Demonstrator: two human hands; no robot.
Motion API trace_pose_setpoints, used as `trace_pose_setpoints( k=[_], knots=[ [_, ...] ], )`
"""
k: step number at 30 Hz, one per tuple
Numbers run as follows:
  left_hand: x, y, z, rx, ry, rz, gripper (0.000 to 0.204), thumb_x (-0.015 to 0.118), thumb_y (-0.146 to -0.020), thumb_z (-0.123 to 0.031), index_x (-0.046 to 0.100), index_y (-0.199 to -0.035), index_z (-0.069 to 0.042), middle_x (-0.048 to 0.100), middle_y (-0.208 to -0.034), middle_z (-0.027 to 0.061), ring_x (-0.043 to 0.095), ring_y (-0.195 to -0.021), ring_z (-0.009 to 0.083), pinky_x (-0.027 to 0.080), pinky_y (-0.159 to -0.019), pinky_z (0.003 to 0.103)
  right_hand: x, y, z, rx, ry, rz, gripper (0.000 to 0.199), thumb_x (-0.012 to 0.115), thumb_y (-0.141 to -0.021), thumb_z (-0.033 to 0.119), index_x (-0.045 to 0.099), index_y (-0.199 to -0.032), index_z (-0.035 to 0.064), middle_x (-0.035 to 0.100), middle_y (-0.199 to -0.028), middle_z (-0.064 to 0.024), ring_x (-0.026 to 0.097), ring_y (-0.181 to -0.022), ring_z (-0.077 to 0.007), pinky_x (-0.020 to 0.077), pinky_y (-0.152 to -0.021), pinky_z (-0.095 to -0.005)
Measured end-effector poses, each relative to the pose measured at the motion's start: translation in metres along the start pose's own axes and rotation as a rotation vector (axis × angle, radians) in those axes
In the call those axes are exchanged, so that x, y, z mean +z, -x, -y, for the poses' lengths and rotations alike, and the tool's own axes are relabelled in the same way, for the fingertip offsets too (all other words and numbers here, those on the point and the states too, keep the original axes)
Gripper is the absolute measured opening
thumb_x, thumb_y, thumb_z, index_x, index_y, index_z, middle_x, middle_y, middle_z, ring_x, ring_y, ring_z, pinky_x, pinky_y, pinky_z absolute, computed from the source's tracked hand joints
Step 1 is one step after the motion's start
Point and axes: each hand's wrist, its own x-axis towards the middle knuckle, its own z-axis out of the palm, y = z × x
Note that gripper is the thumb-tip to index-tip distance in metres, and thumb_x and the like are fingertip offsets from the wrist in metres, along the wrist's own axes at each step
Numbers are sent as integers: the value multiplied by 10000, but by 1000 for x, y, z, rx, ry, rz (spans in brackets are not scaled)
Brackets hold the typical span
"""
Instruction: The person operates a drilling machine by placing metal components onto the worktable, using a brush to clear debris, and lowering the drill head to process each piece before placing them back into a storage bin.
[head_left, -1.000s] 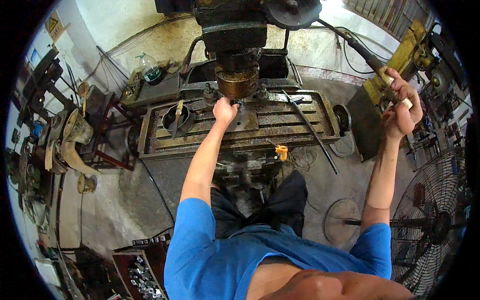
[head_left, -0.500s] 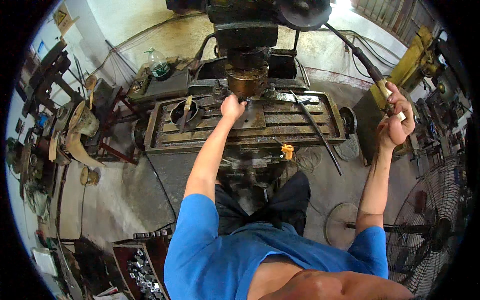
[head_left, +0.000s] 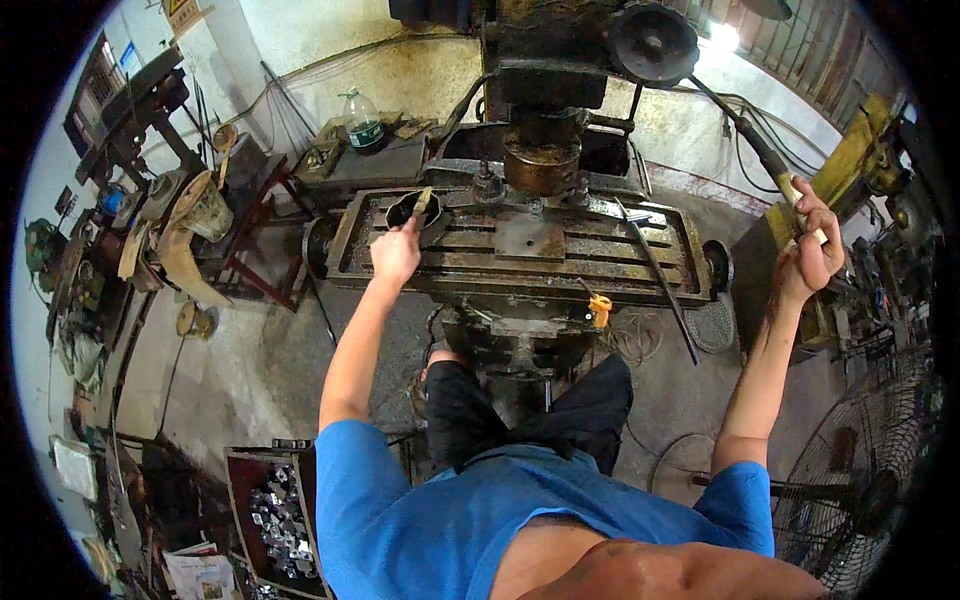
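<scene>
At the left of the machine table, my left hand (head_left: 396,255) is closed on the handle of a brush (head_left: 424,200). The brush's pale end lies over a dark round bowl (head_left: 431,228) with dark contents. My right hand (head_left: 812,245) is raised at the right, wrapped round the pale grip of a long lever (head_left: 765,155) that slopes down from the machine head. Between my arms, the brown cylindrical spindle housing (head_left: 541,163) hangs over a flat plate (head_left: 530,240) on the slotted, chip-strewn table (head_left: 460,265). What sits right under the spindle is too small to make out.
A long dark bar (head_left: 662,285) leans over the table's front right edge. A yellow-orange object (head_left: 599,308) hangs at the front. A floor fan (head_left: 870,490) stands right, and a bin of metal parts (head_left: 281,520) lower left. A plastic bottle (head_left: 363,122) stands behind.
My left hand has moved left from beneath the spindle to the brush at the bowl and taken hold of it. My right hand stays on the lever. The view has shifted.
</scene>
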Motion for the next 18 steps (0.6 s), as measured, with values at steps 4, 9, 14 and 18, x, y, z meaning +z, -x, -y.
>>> trace_pose_setpoints(
  k=[4,9,14,18],
  knots=[
    [-10,-7,13,-29,136,-56,178,531,-780,-166,641,-903,-98,616,-746,167,602,-668,334,484,-616,429,-10,2,0,7,-16,28,124,511,-663,112,458,-701,6,530,-858,-166,475,-1050,-390,267,-962,-510],
    [-9,-21,27,-13,107,87,167,552,-712,-123,669,-827,-90,621,-743,168,607,-695,317,486,-665,411,-3,1,-1,19,-34,1,154,536,-670,134,467,-708,2,528,-865,-169,475,-1045,-388,269,-963,-509],
    [-35,-16,31,19,129,-9,161,549,-733,-129,672,-828,-87,615,-720,173,602,-688,323,478,-646,414,-6,3,-3,12,-45,2,165,534,-656,144,464,-701,2,528,-854,-168,476,-1040,-388,270,-960,-518],
    [-67,10,31,51,106,57,178,542,-749,-127,669,-867,-88,610,-733,187,597,-699,329,476,-653,416,-4,4,0,20,-18,-25,143,507,-628,124,458,-688,5,527,-852,-167,467,-1051,-388,269,-957,-527]
  ],
)
